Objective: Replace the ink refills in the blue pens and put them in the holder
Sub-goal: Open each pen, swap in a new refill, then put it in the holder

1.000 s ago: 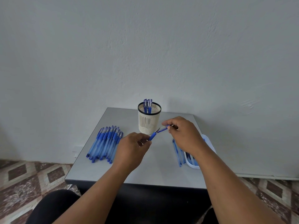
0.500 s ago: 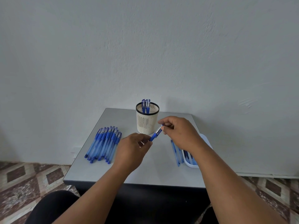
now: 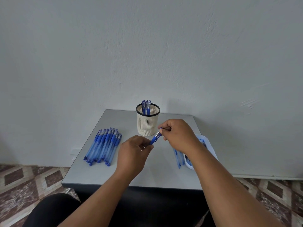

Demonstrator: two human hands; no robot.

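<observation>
Holding one thin blue plastic pen (image 3: 155, 138) over the middle of the grey table (image 3: 105, 176), the left hand (image 3: 133, 153) pinches its low end and the right hand (image 3: 177, 136) pinches its tip. It looks light, stiff and smooth, so a soft pinch near each end should do.

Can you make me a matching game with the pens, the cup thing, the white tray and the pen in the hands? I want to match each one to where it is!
Things:
1. pile of blue pens
2. holder
3. white tray
4. pen being worked on

Places:
A. at the right edge of the table, partly behind the right arm
B. held between the left hand and the right hand
C. lying on the left side of the table
D. standing at the back middle, with two pens in it

Pairs: 1-C, 2-D, 3-A, 4-B
</observation>
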